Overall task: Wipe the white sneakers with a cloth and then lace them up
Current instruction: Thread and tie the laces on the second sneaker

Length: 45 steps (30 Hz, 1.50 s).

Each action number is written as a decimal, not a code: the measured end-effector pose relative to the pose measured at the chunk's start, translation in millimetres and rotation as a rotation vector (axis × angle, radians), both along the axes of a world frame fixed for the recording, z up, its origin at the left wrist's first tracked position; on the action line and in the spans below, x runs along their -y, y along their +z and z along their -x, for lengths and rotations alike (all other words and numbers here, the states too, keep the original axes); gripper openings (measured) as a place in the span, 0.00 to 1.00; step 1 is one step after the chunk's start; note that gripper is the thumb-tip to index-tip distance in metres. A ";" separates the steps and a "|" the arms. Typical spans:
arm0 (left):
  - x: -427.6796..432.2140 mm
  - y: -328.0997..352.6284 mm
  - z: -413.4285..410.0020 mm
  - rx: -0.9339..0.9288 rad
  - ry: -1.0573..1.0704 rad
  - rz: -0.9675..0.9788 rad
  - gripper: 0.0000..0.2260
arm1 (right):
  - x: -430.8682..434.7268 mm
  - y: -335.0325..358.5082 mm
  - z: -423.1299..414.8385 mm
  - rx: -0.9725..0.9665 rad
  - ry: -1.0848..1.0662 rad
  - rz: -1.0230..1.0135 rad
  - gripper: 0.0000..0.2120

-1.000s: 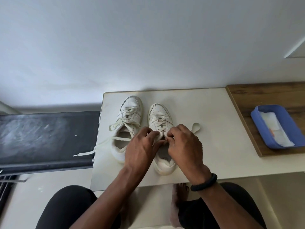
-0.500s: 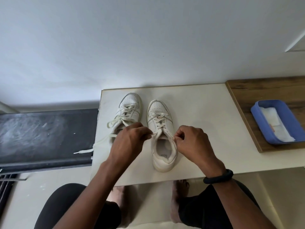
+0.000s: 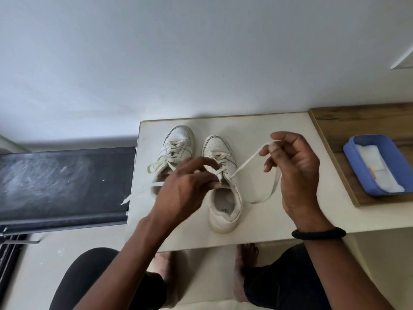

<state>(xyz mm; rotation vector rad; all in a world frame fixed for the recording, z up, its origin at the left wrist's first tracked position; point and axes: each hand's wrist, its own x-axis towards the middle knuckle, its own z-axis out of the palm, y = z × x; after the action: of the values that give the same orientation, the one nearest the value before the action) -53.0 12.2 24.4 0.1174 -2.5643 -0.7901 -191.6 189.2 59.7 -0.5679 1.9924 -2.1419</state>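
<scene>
Two white sneakers stand side by side on the pale table [image 3: 279, 135], toes pointing away from me. The right sneaker [image 3: 223, 193] is laced up to its top eyelets. My right hand [image 3: 295, 171] is raised to its right and pinches the lace [image 3: 248, 162], which runs taut from the top eyelet and loops back down onto the table. My left hand [image 3: 185, 189] hovers over the gap between the shoes, fingertips at the right sneaker's tongue; I cannot tell whether it pinches anything. The left sneaker [image 3: 176, 148] is partly hidden behind it, one loose lace end [image 3: 129, 198] trailing off the table's left edge.
A blue tray [image 3: 357, 166] holding a white cloth [image 3: 377, 171] sits on a wooden surface [image 3: 348, 121] at the right. A dark dusty panel [image 3: 60, 182] lies left of the table. My knees and bare feet show below the table's near edge.
My right hand has lifted up and to the right, drawing the lace out long from the right sneaker. My left hand has stayed near the tongue, fingers spreading.
</scene>
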 end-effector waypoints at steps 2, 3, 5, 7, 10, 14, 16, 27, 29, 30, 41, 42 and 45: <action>-13.4 -1.9 9.4 -0.001 -0.078 0.072 0.09 | 4.7 13.2 1.5 -0.168 0.041 -0.080 0.06; -18.6 -3.4 13.4 0.005 -0.094 0.113 0.10 | 8.5 21.6 1.1 -0.251 0.069 -0.126 0.06; -24.5 -6.0 20.3 0.011 -0.095 0.183 0.09 | 17.5 39.6 -2.8 -0.398 0.135 -0.201 0.06; -27.2 -7.1 26.8 0.016 -0.074 0.240 0.09 | 25.5 56.3 -8.7 -0.508 0.210 -0.252 0.07; -30.7 -11.4 38.5 0.045 0.006 0.333 0.07 | 31.1 77.1 -16.3 -0.491 0.307 -0.228 0.08; -29.3 -18.6 43.2 0.106 0.092 0.270 0.05 | 25.0 101.5 -10.9 -0.291 0.280 0.043 0.07; -26.0 -19.4 42.4 0.113 0.092 0.235 0.07 | 23.9 95.8 6.8 -0.205 0.153 0.094 0.07; -9.0 -7.6 42.2 0.118 0.145 -0.121 0.09 | -0.8 -6.9 14.1 -0.358 0.034 -0.850 0.02; -8.6 -4.1 42.2 0.108 0.153 -0.134 0.08 | 11.2 -6.8 1.6 -0.167 0.262 -0.832 0.03; -8.3 -2.9 42.2 0.102 0.149 -0.139 0.08 | 17.3 -10.6 -5.2 -0.136 0.320 -0.847 0.06; -4.7 -3.2 39.3 0.144 0.162 -0.066 0.05 | 32.0 -44.1 -18.7 -0.156 0.266 -0.710 0.10; -3.0 -3.5 38.7 0.163 0.166 -0.074 0.06 | 32.6 -45.8 -19.8 -0.151 0.256 -0.688 0.11; 3.7 -4.3 34.0 0.229 0.166 -0.102 0.08 | 35.5 -46.0 -22.4 -0.115 0.225 -0.590 0.08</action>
<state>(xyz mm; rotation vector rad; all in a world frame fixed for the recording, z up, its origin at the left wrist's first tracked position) -86.9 8.5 20.1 0.4725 -2.6808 -0.8877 -169.2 153.7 13.7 -0.7684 2.3364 -1.3241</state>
